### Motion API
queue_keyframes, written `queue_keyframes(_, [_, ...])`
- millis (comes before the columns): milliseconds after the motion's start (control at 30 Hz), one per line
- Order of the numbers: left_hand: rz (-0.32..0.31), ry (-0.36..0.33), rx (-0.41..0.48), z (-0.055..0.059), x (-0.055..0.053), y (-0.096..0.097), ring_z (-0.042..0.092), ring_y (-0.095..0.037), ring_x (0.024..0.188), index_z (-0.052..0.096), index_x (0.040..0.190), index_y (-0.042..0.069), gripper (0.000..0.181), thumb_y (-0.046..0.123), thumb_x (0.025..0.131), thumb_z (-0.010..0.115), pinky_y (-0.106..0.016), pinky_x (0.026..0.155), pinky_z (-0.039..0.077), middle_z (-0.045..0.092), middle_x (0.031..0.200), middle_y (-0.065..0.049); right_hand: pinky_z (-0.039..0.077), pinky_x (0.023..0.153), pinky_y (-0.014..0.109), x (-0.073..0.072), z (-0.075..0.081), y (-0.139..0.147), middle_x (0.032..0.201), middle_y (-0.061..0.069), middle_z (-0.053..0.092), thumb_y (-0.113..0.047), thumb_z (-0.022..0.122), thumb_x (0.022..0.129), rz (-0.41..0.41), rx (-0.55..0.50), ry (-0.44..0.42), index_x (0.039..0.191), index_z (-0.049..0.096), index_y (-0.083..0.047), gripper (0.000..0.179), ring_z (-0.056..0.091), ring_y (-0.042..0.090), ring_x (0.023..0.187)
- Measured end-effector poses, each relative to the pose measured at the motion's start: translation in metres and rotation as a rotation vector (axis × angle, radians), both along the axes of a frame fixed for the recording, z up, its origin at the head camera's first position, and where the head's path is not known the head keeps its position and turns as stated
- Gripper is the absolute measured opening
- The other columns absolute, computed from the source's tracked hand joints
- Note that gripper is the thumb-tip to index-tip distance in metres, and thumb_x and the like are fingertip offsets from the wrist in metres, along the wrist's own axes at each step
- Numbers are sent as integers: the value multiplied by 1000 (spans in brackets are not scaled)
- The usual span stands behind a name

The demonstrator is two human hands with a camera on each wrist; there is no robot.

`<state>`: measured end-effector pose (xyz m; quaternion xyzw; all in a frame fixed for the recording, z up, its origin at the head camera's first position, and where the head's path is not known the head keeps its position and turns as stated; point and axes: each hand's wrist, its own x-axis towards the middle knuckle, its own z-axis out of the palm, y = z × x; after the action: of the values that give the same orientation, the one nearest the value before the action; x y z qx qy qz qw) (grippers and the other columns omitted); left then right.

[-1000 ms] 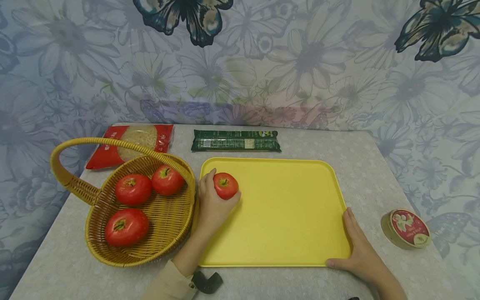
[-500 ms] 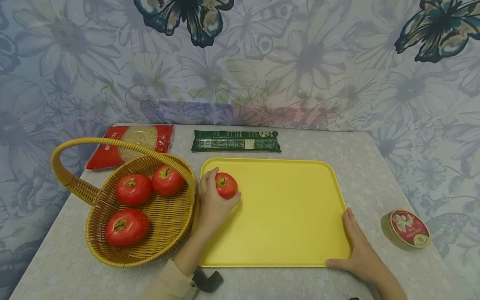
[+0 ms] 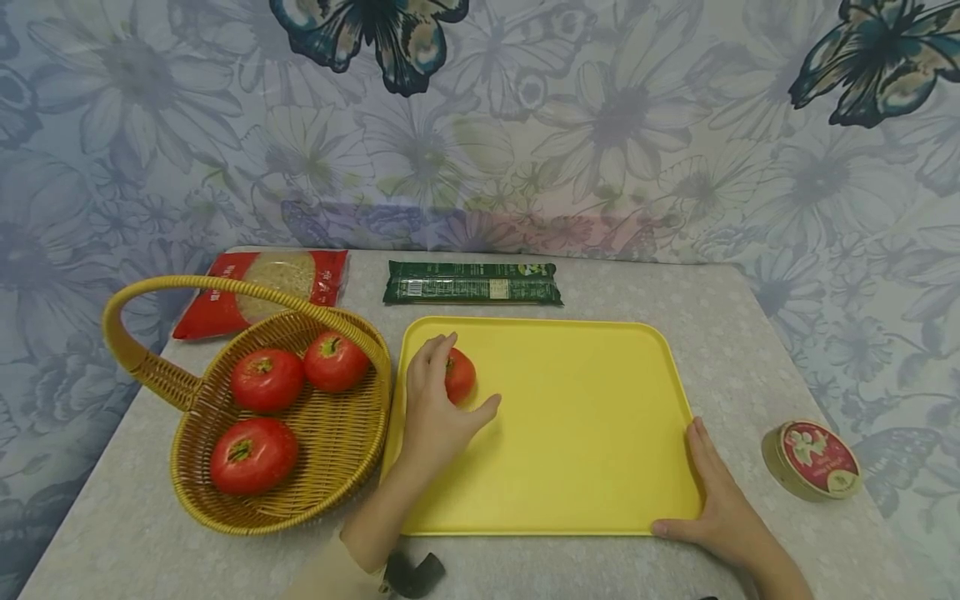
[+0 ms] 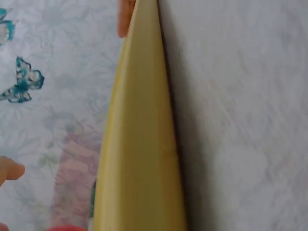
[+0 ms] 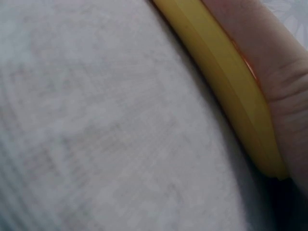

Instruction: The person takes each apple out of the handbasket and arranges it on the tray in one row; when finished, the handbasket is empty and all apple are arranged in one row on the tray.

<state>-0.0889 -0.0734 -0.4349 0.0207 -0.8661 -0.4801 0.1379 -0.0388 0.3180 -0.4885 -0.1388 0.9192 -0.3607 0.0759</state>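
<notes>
A red tomato (image 3: 459, 375) rests on the left part of a yellow tray (image 3: 570, 425), partly hidden behind my left hand (image 3: 438, 417). That hand hovers over the tray's left side, its thumb spread away from the tomato and its fingers extended at the tomato's left. I cannot tell whether a fingertip still touches it. My right hand (image 3: 723, 504) lies at the tray's near right corner, straight fingers along the right rim and the thumb at the front edge. In the right wrist view the thumb (image 5: 269, 53) presses close against the tray's rim (image 5: 226, 82).
To the left stands a yellow wicker basket (image 3: 337, 467) with a tall handle and several tomatoes (image 3: 253, 456) inside. Behind it lies a red bag of grain (image 3: 322, 275). A green packet (image 3: 472, 283) sits beyond the tray, and a round red-lidded tin (image 3: 817, 457) at the right.
My left hand has let go of the tomato; its thumb has moved away to the right and the hand has shifted slightly right. The right hand has stayed in place at the tray's corner.
</notes>
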Motion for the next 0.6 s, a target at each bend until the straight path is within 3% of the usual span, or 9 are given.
queue_keyframes(133, [-65,-1,-4,14,13,4,29,-24,145,36,149,30,92,36,73,87,-56,110,40,34,152,0,-8,105,3,0,-1,0,166,15,-13,-32,92,66,0,1,0,159,-9,-13,138,-5,47,152])
queue_keyframes(400, [-181,-36,6,44,46,3,38,-14,139,35,147,43,90,38,73,87,-54,109,42,39,147,14,-8,105,3,-1,-3,1,166,15,-13,-32,92,66,3,0,4,159,-9,-14,138,-5,46,152])
queue_keyframes(600, [-296,-8,2,52,62,-11,41,-9,135,42,141,46,82,32,74,87,-52,105,44,41,144,21,-8,105,3,-1,-3,1,166,16,-13,-31,92,66,6,-4,5,159,-9,-14,138,-5,46,152])
